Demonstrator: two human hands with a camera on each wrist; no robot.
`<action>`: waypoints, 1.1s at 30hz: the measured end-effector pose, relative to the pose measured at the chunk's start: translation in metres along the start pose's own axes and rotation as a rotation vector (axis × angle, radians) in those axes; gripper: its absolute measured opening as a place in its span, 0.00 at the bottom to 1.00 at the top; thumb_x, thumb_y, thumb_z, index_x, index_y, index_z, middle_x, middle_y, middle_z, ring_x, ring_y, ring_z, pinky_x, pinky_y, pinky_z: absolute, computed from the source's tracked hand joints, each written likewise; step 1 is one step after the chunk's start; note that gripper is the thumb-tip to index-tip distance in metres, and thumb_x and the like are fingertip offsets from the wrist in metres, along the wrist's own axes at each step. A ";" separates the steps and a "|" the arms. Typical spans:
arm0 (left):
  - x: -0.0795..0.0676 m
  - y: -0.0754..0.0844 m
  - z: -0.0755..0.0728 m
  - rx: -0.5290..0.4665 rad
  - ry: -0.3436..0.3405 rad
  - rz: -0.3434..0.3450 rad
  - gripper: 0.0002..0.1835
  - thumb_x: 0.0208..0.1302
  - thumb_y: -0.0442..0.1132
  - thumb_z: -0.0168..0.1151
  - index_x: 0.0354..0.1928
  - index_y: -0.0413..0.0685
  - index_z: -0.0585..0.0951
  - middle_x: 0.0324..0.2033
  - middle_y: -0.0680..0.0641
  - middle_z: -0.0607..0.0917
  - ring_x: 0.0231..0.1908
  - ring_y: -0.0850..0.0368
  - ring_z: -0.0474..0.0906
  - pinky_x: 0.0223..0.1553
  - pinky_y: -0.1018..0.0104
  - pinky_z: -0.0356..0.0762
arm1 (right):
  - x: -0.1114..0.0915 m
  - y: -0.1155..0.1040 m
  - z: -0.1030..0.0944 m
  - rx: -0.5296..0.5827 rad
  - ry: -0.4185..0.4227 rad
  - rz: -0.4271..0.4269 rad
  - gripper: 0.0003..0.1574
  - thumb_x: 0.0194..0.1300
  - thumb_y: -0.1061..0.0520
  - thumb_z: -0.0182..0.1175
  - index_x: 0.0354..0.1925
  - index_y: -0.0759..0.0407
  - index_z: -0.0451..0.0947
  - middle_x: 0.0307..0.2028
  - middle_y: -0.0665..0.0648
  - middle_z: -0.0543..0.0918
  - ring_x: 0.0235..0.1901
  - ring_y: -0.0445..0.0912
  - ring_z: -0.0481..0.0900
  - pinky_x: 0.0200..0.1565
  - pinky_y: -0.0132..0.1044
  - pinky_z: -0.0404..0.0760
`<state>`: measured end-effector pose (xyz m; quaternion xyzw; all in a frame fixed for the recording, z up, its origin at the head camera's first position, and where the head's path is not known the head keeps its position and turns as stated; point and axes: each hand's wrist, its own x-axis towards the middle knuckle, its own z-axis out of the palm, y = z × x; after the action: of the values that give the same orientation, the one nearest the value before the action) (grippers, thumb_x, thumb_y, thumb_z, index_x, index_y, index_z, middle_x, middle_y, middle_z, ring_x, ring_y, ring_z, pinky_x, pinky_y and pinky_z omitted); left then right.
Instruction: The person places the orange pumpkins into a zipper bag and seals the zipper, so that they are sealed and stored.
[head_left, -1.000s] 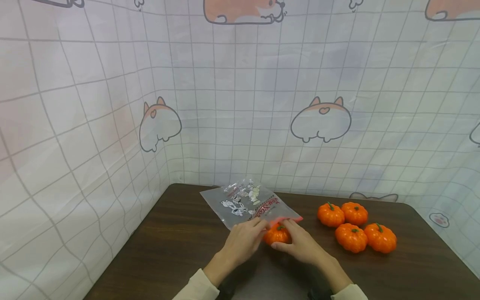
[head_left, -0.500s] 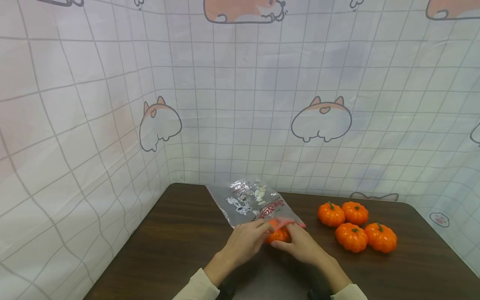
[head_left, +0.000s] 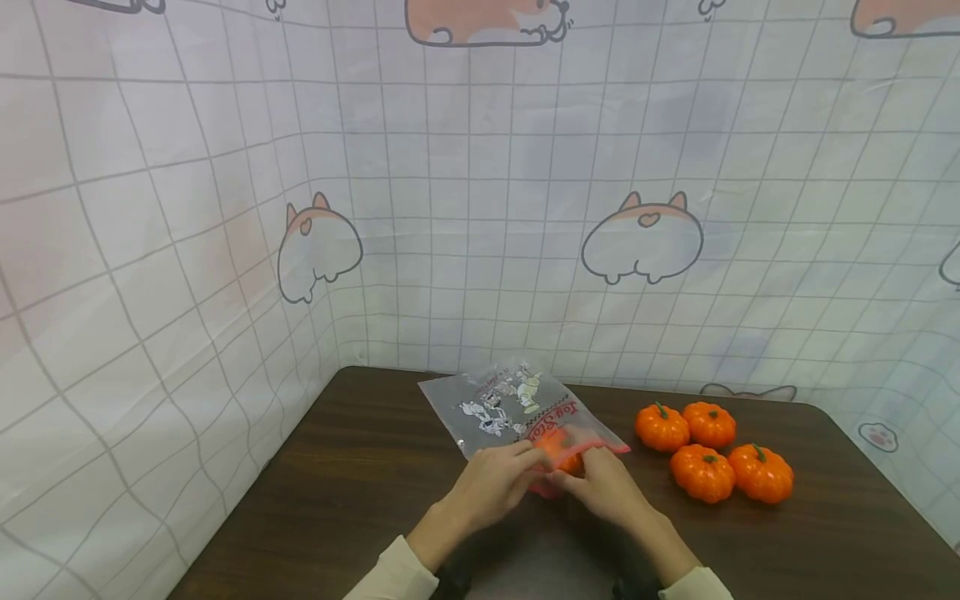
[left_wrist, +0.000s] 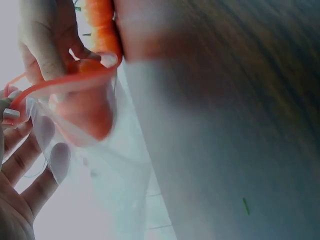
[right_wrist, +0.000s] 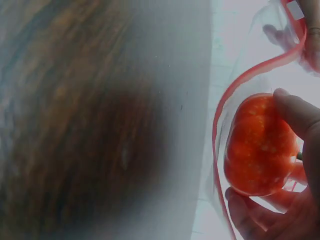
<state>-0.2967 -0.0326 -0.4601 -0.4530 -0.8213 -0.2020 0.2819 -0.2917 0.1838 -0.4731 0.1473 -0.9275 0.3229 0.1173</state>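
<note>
A small orange pumpkin (head_left: pixel 572 464) sits in the mouth of a clear zip bag (head_left: pixel 450 408) with printed cartoon figures and red lettering. My left hand (head_left: pixel 487 483) pinches the bag's red edge (left_wrist: pixel 75 79) at the left side of the opening. From the right, my right hand (head_left: pixel 611 487) reaches into the opening and grips the pumpkin. In the right wrist view, thumb and fingers curve round the pumpkin (right_wrist: pixel 260 147), and the red edge loops around it. Through the film in the left wrist view, the lower part of the pumpkin (left_wrist: pixel 87 112) looks blurred.
Several more pumpkins (head_left: pixel 702 475) stand grouped on the dark wooden table (head_left: pixel 360 467), right of the hands. Behind the table and along its left side hangs a white gridded curtain (head_left: pixel 480 233) with dog drawings.
The pumpkin has gone farther into the bag, its far part now behind the film. The bag has shifted slightly right, and the right hand's thumb has come closer to the left hand.
</note>
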 end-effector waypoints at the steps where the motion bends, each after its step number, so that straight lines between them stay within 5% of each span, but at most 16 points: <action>1: 0.000 0.000 0.000 -0.008 -0.001 0.003 0.04 0.69 0.41 0.65 0.43 0.60 0.84 0.36 0.61 0.85 0.30 0.66 0.81 0.33 0.72 0.78 | 0.000 0.000 0.000 0.004 -0.005 -0.002 0.24 0.59 0.47 0.74 0.51 0.55 0.81 0.41 0.53 0.85 0.37 0.43 0.80 0.42 0.40 0.80; 5: 0.000 0.002 -0.002 -0.026 -0.013 0.001 0.04 0.69 0.41 0.66 0.43 0.60 0.84 0.37 0.62 0.86 0.31 0.66 0.81 0.34 0.73 0.78 | -0.001 -0.001 -0.001 0.014 -0.041 0.027 0.21 0.59 0.46 0.74 0.45 0.54 0.80 0.26 0.47 0.76 0.25 0.40 0.70 0.28 0.33 0.68; 15: -0.002 -0.003 -0.002 0.090 -0.020 0.002 0.08 0.67 0.39 0.66 0.45 0.62 0.83 0.33 0.61 0.84 0.27 0.63 0.82 0.27 0.70 0.76 | -0.002 0.002 0.000 -0.050 -0.060 0.091 0.38 0.60 0.38 0.72 0.61 0.54 0.75 0.44 0.52 0.86 0.31 0.41 0.76 0.40 0.42 0.82; 27: -0.003 -0.006 -0.002 0.233 -0.076 0.007 0.07 0.66 0.39 0.65 0.41 0.62 0.86 0.32 0.59 0.80 0.24 0.65 0.75 0.22 0.74 0.66 | 0.000 0.008 -0.004 -0.099 -0.062 0.149 0.38 0.60 0.40 0.72 0.62 0.55 0.73 0.38 0.52 0.84 0.31 0.43 0.76 0.38 0.44 0.80; 33: -0.005 -0.003 -0.002 0.287 -0.130 -0.076 0.07 0.68 0.42 0.64 0.41 0.65 0.89 0.29 0.59 0.80 0.26 0.63 0.78 0.20 0.70 0.68 | 0.000 0.010 -0.007 -0.102 -0.059 0.153 0.46 0.61 0.40 0.71 0.68 0.61 0.70 0.55 0.63 0.84 0.47 0.54 0.84 0.52 0.58 0.82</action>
<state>-0.2967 -0.0384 -0.4615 -0.3888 -0.8747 -0.0634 0.2824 -0.2939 0.1955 -0.4731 0.0791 -0.9544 0.2786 0.0722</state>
